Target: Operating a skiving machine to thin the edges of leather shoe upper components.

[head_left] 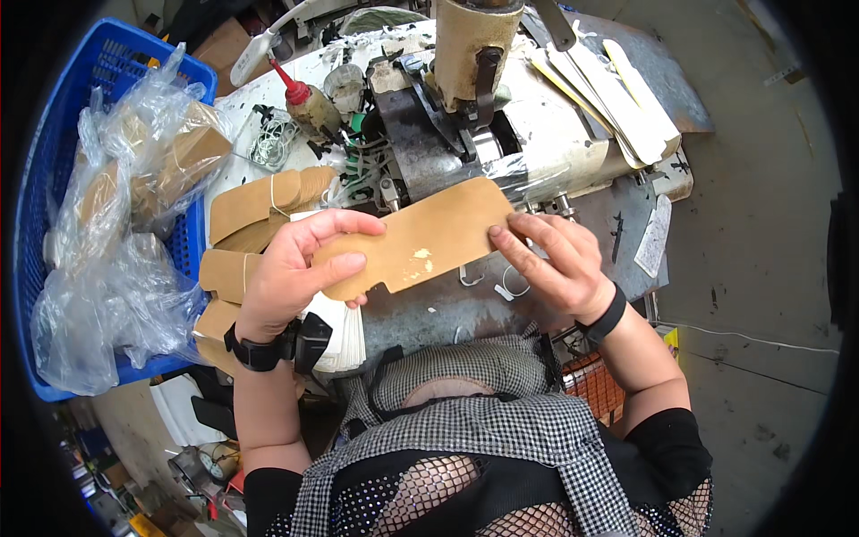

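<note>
A flat tan insole-shaped piece (438,228) is held up in front of me, tilted so that its right end sits higher. Pale worn flecks mark its face, and a small dark notch shows on its lower edge. My left hand (309,259) grips the left end, thumb on top and fingers partly hidden behind. At the right end, my right hand (555,264) pinches the edge between thumb and fingers. Bundles of similar tan pieces (259,201), tied with string, lie beside my left hand. Under my left wrist is a stack of white pieces (340,336).
A bench machine (474,63) stands just beyond the held piece. Long white pieces (617,107) rest on its right side. A red-tipped bottle (309,103) and tangled cord (273,139) lie back left. A blue crate (27,268) with plastic-bagged bundles stands at far left.
</note>
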The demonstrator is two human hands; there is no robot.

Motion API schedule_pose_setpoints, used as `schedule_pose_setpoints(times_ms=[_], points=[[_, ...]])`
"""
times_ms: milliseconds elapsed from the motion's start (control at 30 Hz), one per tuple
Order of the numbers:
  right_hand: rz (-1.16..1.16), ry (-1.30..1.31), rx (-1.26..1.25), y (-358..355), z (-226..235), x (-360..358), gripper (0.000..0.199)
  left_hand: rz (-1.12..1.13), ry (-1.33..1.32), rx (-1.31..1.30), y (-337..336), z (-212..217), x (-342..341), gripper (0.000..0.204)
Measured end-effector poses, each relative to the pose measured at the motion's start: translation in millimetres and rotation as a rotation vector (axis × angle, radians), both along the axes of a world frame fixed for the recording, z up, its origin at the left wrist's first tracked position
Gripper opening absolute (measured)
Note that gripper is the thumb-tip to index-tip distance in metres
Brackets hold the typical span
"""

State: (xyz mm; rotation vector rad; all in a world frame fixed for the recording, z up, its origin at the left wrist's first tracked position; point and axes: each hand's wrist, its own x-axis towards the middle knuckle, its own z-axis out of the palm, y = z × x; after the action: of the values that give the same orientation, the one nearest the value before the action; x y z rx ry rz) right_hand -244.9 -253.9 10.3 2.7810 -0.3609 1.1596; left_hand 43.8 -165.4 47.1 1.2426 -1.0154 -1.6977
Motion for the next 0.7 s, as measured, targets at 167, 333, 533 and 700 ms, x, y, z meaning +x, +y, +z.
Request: schedule_pose_setpoints(times_ms=[167, 333, 533, 700], points=[[0.029, -0.034, 0.103, -1, -18, 11, 0.039, 0.081, -0.276, -0.276, -11, -23, 12, 0.018], [-0.025, -0.06, 0.164, -4, -25, 24, 0.038, 0.142, -0.177, -0.141, -17, -22, 22, 0.016], [-0.137, -0.083, 0.137, -9, -20, 21, 0.031, 0.133, -0.179, -0.19, -27, -33, 16, 0.018], [-0.32, -0.182, 0.092, -28, -10, -13, 0.028, 0.059, -0.094, -0.196, -49, -37, -20, 0.017]])
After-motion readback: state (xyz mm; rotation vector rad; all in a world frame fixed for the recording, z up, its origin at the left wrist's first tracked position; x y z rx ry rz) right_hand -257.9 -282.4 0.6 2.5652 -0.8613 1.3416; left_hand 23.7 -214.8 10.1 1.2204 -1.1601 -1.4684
